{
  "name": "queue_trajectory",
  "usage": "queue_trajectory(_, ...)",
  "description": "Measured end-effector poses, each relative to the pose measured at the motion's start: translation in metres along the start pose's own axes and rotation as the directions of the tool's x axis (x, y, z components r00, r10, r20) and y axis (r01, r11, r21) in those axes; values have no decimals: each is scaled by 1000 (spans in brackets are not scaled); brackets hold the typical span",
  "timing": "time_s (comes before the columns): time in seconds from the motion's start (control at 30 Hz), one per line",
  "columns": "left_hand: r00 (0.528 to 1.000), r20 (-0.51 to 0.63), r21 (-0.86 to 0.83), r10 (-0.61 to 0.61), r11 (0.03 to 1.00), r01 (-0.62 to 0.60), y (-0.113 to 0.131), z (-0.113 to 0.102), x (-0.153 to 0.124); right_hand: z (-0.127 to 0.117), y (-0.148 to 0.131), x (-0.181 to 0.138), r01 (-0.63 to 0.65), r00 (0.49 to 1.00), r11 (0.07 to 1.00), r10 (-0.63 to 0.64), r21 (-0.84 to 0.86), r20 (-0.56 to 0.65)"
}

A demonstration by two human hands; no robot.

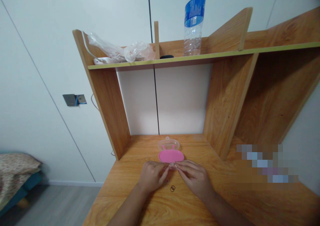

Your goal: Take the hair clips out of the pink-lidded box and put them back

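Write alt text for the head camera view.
A person's left hand and right hand pinch a small clear item at a wooden desk, before an open pink case with a clear lid. Dark rings lie nearer the camera; a plastic bottle stands on the shelf above.

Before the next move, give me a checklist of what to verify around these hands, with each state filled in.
1. Left hand has its fingertips on the small clear item: ok.
2. Right hand pinches the same item: ok.
3. Clear lid swung open behind the pink oval case: ok.
4. Black rings lying on the desk, apart from the fingers: ok.
5. Blue-labelled plastic bottle upright on the shelf: ok.
6. Clear item's exact shape: cannot tell, too small.
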State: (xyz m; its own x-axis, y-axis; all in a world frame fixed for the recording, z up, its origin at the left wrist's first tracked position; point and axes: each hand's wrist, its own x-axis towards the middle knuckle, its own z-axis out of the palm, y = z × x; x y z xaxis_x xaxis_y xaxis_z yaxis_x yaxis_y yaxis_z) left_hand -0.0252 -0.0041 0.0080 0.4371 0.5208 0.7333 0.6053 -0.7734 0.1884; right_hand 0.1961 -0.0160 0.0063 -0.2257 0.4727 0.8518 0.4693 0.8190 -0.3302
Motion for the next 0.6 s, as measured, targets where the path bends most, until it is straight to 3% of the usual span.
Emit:
queue_trajectory(0.23,997,83,-8,5,1000,-4,3,-3,4,2,1,-1,-80,997,997,80,-17,11)
queue_trajectory(0.6,986,161,31,40,998,-46,1,1,3,3,-1,1,-52,988,998,49,20,147)
